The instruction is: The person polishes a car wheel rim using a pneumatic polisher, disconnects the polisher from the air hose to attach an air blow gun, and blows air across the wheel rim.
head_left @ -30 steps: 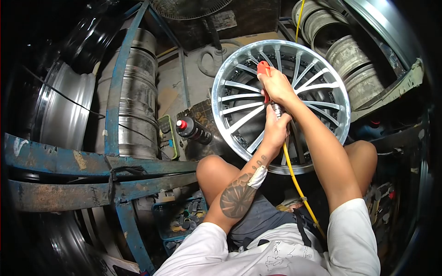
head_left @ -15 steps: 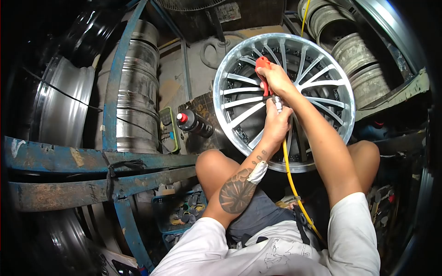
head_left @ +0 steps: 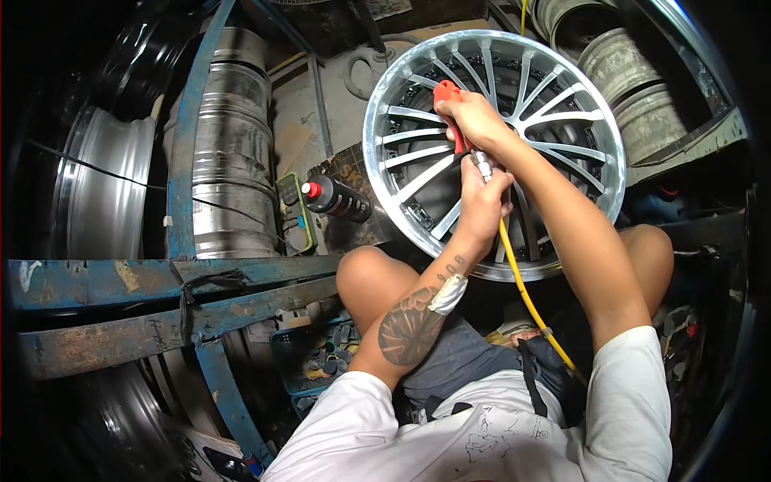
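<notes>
A silver multi-spoke wheel rim [head_left: 376,128] stands tilted in front of my knees, face toward me. Over its spokes, my right hand [head_left: 479,124] is wrapped round a red air blow gun [head_left: 446,96]. Just below, my left hand [head_left: 483,201] grips the metal hose coupling [head_left: 482,165] at the gun's base. From that coupling a yellow air hose [head_left: 518,273] runs down past my lap. The gun's tip cannot be made out against the spokes.
A dark bottle with a red cap [head_left: 341,201] stands left of the rim, near a green tray [head_left: 295,217]. Blue metal rack bars [head_left: 104,281] cross the left side. More rims are stacked at left [head_left: 233,153] and upper right [head_left: 630,72]. A basket of small pieces [head_left: 321,353] sits below.
The view has shifted slightly, and the rim looks a little larger and higher. Both hands keep their hold on the blow gun and coupling, which sit slightly further left and up.
</notes>
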A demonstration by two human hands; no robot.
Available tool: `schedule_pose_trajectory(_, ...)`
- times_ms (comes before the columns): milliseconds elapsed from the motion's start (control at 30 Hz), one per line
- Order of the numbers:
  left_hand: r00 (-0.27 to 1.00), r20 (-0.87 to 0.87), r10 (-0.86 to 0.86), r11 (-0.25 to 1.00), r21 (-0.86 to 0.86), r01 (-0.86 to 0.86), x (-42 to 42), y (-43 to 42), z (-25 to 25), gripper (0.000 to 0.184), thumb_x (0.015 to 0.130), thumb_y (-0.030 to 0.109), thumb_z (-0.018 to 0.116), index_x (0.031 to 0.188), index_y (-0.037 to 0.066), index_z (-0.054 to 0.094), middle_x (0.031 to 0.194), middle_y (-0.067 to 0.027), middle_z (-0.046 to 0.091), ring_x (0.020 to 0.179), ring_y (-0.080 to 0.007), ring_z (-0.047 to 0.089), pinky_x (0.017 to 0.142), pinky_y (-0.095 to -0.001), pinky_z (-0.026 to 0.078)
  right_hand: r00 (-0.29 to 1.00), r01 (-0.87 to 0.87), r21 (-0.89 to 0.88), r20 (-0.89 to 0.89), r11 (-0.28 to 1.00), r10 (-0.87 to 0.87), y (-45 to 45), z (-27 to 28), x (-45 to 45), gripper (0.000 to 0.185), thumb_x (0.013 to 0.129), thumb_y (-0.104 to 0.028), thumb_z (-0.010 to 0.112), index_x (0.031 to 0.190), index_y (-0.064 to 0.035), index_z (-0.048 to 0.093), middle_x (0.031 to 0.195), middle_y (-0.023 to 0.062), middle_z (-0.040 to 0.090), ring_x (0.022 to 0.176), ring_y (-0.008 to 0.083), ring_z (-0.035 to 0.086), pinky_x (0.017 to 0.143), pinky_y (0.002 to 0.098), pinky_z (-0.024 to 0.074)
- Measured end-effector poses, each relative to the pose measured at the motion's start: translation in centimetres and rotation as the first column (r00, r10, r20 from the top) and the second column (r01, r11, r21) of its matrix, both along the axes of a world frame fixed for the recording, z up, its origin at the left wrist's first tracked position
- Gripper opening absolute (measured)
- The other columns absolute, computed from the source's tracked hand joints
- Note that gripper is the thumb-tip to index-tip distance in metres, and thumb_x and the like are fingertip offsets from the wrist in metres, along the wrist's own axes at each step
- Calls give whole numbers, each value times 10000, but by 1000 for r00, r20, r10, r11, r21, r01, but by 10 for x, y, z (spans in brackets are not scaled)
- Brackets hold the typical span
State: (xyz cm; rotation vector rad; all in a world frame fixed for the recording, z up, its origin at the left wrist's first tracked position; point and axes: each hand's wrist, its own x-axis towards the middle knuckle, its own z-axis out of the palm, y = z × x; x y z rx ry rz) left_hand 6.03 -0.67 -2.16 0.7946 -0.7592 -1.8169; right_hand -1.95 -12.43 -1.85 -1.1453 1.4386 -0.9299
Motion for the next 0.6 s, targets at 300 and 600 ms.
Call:
schedule_pose_trajectory(300, 1000, -9, -1, 1000, 6, 1, 0, 10, 2, 274, 865, 53, 561, 1062, 117, 381, 810, 1, 499, 516, -73, 434, 460, -232, 390, 991, -65, 58, 125, 996, 57, 6, -5, 5, 220, 908, -239, 587, 899, -19, 585, 663, 37, 585, 525, 127, 572, 472, 278, 448)
schedule_pose_trajectory(600, 992, -54, -117, 993, -33, 115, 3, 51, 9, 432, 873, 73, 573, 1211, 125, 309, 961, -24, 528, 759, -94, 533, 646, -257, 492, 949, -266, 117, 204, 957, 239, 43, 12, 7, 209, 909, -213, 610, 891, -5, 596, 691, 34, 574, 529, 130, 581, 504, 279, 475)
